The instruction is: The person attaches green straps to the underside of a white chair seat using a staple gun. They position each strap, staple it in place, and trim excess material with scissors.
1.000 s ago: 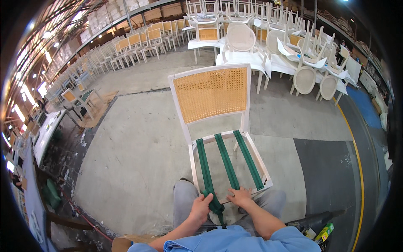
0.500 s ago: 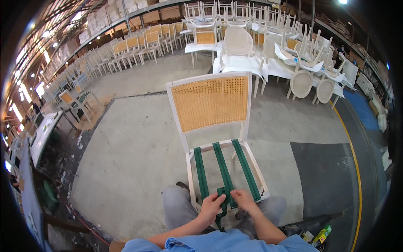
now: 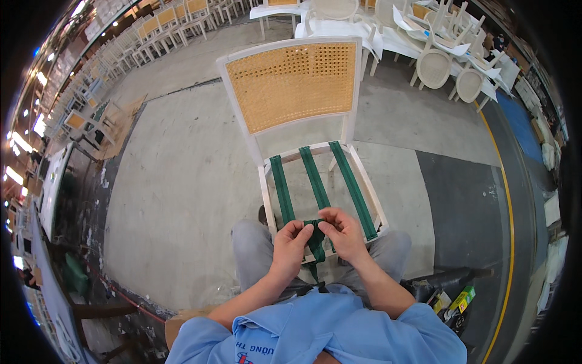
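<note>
Head camera looks straight down on both forearms, which rise from the lower edge out of light blue sleeves and bend inward until the hands meet over the front rail of a white-framed chair. The left hand is curled, knuckles up, thumb and fingertips pinched onto the loose end of the middle green webbing strap. The right hand mirrors it, wrist cocked, its fingers closed on the same strap end just beside the left fingertips, so the folded webbing sits bunched between the two grips. Below the fingers a short tail of the strap hangs toward the person's lap.

Beyond the fingertips the strap runs flat and taut to the rear seat rail. A left green strap and a right green strap lie parallel on either side of the hands, all three woven, matte and ribbon-like across the open seat frame. Farther out stands the chair's back panel, a squarish sheet of tan woven cane with a fine mesh, bordered in smooth white painted wood. Grey trouser knees flank the seat under the wrists. Around everything spreads a stained, dull concrete floor.
</note>
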Tool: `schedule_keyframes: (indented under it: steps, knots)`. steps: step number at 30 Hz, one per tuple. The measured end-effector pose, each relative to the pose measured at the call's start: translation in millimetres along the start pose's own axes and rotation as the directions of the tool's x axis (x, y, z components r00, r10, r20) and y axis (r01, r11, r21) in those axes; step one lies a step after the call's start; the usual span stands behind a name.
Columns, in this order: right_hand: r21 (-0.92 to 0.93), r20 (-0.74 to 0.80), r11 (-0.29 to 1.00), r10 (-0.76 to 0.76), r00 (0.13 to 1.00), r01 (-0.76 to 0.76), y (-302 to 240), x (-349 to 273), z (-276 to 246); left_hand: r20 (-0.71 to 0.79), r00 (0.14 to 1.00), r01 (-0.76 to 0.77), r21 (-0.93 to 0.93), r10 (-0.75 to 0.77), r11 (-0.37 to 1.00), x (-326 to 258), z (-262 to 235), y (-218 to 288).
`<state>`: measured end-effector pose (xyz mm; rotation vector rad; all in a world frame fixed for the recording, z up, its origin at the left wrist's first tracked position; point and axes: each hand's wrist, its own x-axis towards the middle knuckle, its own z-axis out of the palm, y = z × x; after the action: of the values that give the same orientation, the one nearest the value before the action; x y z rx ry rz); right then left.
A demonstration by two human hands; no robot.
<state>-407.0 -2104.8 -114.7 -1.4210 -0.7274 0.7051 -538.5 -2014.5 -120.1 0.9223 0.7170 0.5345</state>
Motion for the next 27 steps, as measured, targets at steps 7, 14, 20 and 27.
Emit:
schedule_keyframes:
  steps: [7, 14, 20, 27]
  knots:
    - [-0.204, 0.102, 0.948, -0.228, 0.968, 0.245, 0, 4, 6, -0.026, 0.999, 0.035, -0.126, -0.038, 0.991, -1, -8, 8]
    - [-0.357, 0.153, 0.862, -0.326, 0.933, 0.36, -12, 13, 11, -0.02, 1.0, -0.01, -0.075, 0.008, 0.997, 2, -19, 6]
    - [-0.409, 0.157, 0.816, -0.377, 0.913, 0.407, -12, 21, 10, -0.097, 0.937, -0.311, 0.2, 0.334, 0.929, 4, -7, 9]
    - [-0.455, 0.18, 0.807, -0.33, 0.927, 0.376, -10, 43, 7, 0.096, 0.828, -0.454, 0.693, 0.552, 0.56, 30, -17, 14]
